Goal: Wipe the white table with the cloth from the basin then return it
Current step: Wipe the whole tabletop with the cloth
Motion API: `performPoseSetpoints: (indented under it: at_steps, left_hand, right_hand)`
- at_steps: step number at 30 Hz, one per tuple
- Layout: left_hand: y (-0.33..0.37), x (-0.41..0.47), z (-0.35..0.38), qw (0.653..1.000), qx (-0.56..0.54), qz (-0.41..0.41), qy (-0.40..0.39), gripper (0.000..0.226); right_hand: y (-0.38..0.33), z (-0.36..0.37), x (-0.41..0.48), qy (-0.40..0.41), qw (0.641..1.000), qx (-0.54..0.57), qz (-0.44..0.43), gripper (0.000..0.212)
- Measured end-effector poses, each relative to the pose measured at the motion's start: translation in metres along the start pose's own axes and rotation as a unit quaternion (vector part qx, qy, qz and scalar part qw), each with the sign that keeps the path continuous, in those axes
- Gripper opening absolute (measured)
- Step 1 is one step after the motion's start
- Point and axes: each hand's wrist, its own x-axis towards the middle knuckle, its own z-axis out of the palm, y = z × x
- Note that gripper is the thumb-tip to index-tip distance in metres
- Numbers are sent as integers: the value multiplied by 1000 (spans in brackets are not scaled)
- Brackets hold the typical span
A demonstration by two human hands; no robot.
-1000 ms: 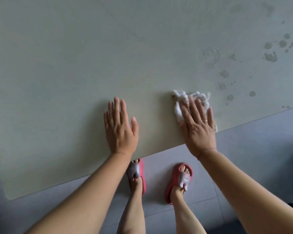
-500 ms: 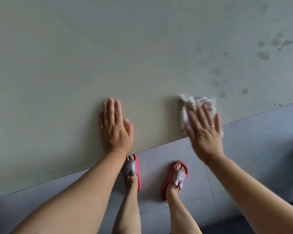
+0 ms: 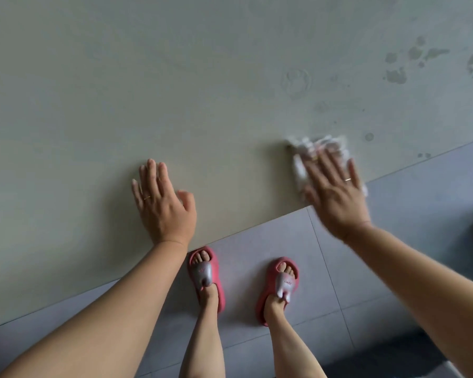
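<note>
The white cloth [image 3: 321,156] is lying crumpled at the table's near edge, at about two o'clock from the person's feet, its long axis running roughly toward twelve o'clock. The right hand [image 3: 336,195] is pressing flat on it with fingers spread — and it has been sliding rightward along the edge since a second ago, blurring as it goes. The left hand [image 3: 163,204] is staying flat on the white table [image 3: 120,91], fingers together, thumb out. Wet spots [image 3: 396,75] are sitting at one o'clock beyond the cloth. Pink slippers [image 3: 206,276] are standing on the grey tile floor [image 3: 352,268] — nothing is blocking the cloth.
</note>
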Motion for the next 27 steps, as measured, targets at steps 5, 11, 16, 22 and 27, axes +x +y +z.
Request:
performPoseSetpoints:
  at_steps: [5,11,16,22,27]
  left_hand:
    - [57,39,12,999,-29,15,-4,62]
    - [100,84,39,999,-14,22,-19,63]
    - [99,83,41,1000,-10,19,-2,66]
    - [102,83,38,1000,-15,15,-9,67]
    - [105,85,35,1000,-14,11,-20,69]
  right_hand:
    - [10,-12,17,26,975,70,209,60]
    - [-79,13,-19,1,997,43,-67,52]
    - [1,-8,29,-28,987,-59,-146,60]
    - [4,-25,90,24,988,51,141,62]
    - [-59,-7,60,-6,993,23,-116,53]
